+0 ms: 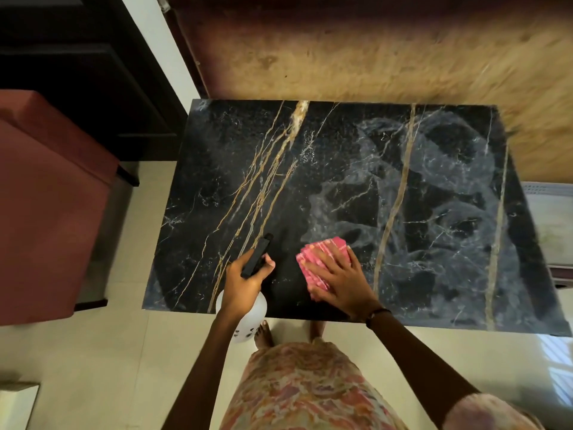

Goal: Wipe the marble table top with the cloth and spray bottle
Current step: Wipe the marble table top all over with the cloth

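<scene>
cloth [322, 259] on table top [341, 169] near its front edge, spray bottle [252, 290] just left

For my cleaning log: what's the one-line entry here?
left hand: holds spray bottle | right hand: flat on pink cloth | marble table top: smeared

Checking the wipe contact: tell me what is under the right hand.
The pink cloth lies flat under the right hand, on the marble top. The marble beneath the cloth is covered.

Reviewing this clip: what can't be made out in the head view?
- Spray bottle: the left hand and wrist cover its neck and trigger.
- Cloth: the right hand covers its near part.
- Marble table top: far right corner motion-blurred.
</scene>
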Tool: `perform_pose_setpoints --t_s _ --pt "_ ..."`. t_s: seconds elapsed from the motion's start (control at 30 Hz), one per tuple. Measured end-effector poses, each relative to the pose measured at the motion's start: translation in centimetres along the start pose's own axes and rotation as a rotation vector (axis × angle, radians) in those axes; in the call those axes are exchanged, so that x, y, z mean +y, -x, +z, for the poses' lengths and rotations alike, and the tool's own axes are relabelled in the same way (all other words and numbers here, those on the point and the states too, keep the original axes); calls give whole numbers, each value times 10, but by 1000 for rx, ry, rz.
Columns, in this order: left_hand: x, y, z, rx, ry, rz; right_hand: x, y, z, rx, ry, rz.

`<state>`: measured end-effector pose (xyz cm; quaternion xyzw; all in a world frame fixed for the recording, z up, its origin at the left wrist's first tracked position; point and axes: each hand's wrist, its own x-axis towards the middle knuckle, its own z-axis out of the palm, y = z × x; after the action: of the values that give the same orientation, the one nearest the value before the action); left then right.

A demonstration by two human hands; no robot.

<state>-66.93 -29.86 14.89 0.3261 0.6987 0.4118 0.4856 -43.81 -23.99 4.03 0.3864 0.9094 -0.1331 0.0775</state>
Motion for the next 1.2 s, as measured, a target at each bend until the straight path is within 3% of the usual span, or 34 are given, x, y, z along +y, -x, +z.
perform_pose_setpoints --t_s 0.1,0.27,0.37,0.53,0.7,0.83,0.93,1.0,1.2 --pt "1 -3 11 -6 -13 -7 -25 -33 -6 47 -113 117" --pt "6 -6 28 -21 -16 -16 -33 11 9 81 -64 -169" --pt "11 -8 33 -17 -1 -15 3 60 22 87 13 -217" --pt "17 -11 40 -7 4 -39 62 57 8 60 39 -76" --pt "18 -16 46 -15 -2 -11 43 -10 -9 85 -85 203" --pt "19 -21 54 -19 -21 3 20 4 -1 85 -70 -47" --pt "22 -25 58 -8 -28 10 43 48 11 102 -11 -231" --pt "23 -29 60 11 -19 12 71 65 13 109 29 -254" --pt "24 -33 62 36 -26 29 102 4 -17 50 -21 53"
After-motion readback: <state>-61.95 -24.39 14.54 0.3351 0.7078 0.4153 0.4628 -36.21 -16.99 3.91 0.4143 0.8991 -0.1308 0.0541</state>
